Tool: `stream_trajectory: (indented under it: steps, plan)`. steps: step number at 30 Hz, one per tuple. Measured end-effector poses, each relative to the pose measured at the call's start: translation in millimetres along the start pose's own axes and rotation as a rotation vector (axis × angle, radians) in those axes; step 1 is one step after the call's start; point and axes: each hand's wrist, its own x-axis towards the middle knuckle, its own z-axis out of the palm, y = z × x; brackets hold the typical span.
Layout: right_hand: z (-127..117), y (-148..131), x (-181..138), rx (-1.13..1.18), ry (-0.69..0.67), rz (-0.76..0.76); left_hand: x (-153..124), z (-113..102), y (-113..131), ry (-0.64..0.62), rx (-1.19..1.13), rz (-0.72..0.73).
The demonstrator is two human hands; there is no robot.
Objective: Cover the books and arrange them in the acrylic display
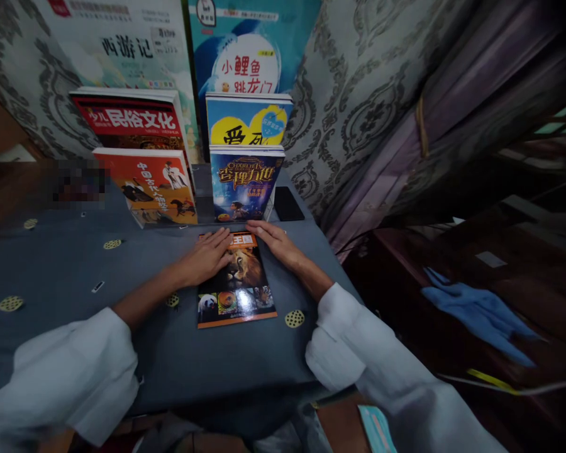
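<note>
A book with a lion on its cover [238, 289] lies flat on the grey-blue tablecloth [66, 277]. My left hand [207, 255] rests flat on the book's upper left part, fingers stretched out. My right hand [271, 239] lies flat at the book's upper right corner, fingers pointing left along its top edge. Both arms wear white sleeves pushed up from the wrists.
Behind the lion book stand an orange book [151, 185] and a dark blue book [243, 182], with a red book [132, 119] and a yellow-blue book [248, 119] behind them. A black phone [288, 203] lies near the wall. A blue cloth [481, 314] lies at right.
</note>
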Motion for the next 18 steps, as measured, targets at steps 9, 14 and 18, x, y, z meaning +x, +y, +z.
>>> stream_trajectory:
  steps: [9, 14, 18]
  plan:
    - [2.2, 4.5, 4.1, -0.033, -0.03, 0.015, 17.2, 2.9, 26.3, -0.082, -0.074, 0.309]
    - [4.2, 4.1, 1.0, -0.208, -0.013, -0.082, -16.8, 4.6, 61.9, -0.13, -0.177, 0.463]
    - [6.7, -2.8, -5.3, -0.343, -0.025, -0.102, -41.5, 9.5, 82.3, -0.116, -0.25, 0.55]
